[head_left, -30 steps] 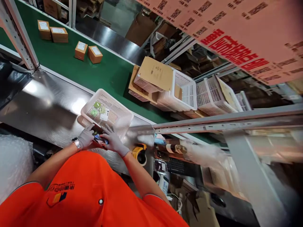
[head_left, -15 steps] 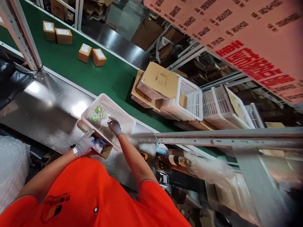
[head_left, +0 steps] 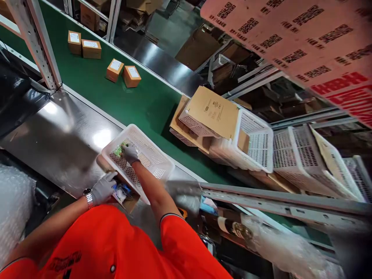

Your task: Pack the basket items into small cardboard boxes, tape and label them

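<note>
While left hand (head_left: 104, 188) rests on open box (head_left: 133, 203) at near edge of bench (head_left: 69, 131), right hand (head_left: 130, 153) sits over green packets (head_left: 118, 151), left end of basket (head_left: 147, 147). Right fingers curled downward; pinch can't be told. Left fingers stretched, grip unclear. Best: brace box, take packets lightly by edges.

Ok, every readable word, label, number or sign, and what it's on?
No text is legible.
Pink sheet: QR codes; red characters blurred, cut off.
Four small boxes: labels too small.
Flat cardboard: print too small.
Orange shirt: print creased, blurred.
Bottle-shaped item: label too blurred.
</note>
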The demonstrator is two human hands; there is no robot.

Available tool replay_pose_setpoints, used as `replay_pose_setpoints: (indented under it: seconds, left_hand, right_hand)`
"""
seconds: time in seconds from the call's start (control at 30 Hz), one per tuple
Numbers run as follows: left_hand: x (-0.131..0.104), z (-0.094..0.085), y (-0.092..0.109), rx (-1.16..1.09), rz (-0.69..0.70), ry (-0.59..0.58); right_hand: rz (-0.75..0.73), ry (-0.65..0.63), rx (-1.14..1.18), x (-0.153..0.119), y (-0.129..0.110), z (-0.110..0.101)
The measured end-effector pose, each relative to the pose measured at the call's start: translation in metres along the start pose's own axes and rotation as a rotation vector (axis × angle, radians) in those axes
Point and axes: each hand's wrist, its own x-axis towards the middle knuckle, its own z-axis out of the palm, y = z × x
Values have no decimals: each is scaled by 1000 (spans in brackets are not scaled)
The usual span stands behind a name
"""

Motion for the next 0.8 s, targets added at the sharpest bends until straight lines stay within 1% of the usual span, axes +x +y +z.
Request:
replay_pose_setpoints:
  seconds: [0.07,0.13,0.23,0.3,0.37,0.4,0.43,0.47,0.5,0.53,0.57,0.6,0.63,0.67,0.7,0.73,0.8]
  left_hand:
    - [0,1,-1,14,4,1]
    - [1,1,-2,36,9,4]
    - [-1,-2,-6,27,27,20]
    - [-3,-3,-8,-37,50,58]
    - [-7,-3,-9,-133,49,142]
    - [-9,-1,-9,-182,15,201]
    - [-10,1,-8,-224,-51,263]
    - [-12,4,-7,-259,-149,317]
    - [-13,7,-6,-287,-267,350]
    - [-14,10,-4,-314,-386,354]
    - [-15,12,-3,-339,-488,332]
    - [-15,15,-2,-361,-554,293]
    - [-16,17,-1,-379,-578,248]
    - [-16,18,0,-391,-568,207]
    - [-15,19,1,-394,-535,175]
    - [-15,20,3,-391,-493,156]
    - [-13,22,7,-379,-418,128]
  right_hand:
    - [-13,21,9,-5,-2,1]
    - [-25,47,20,-10,-5,-2]
    - [-27,108,47,-19,-6,-19]
    - [-9,207,119,-34,0,-34]
    - [-17,361,260,-61,11,-47]
    - [-55,434,340,-80,17,-52]
    - [-116,487,409,-102,23,-55]
    - [-202,501,452,-126,27,-55]
    - [-295,477,466,-151,29,-53]
    - [-379,423,450,-175,28,-49]
    - [-444,346,410,-198,25,-42]
    - [-479,262,359,-216,19,-33]
    - [-485,183,310,-230,10,-23]
    - [-459,119,283,-238,0,-11]
    - [-395,84,296,-242,-12,1]
    - [-311,74,344,-242,-25,12]
    - [-149,107,489,-232,-48,31]
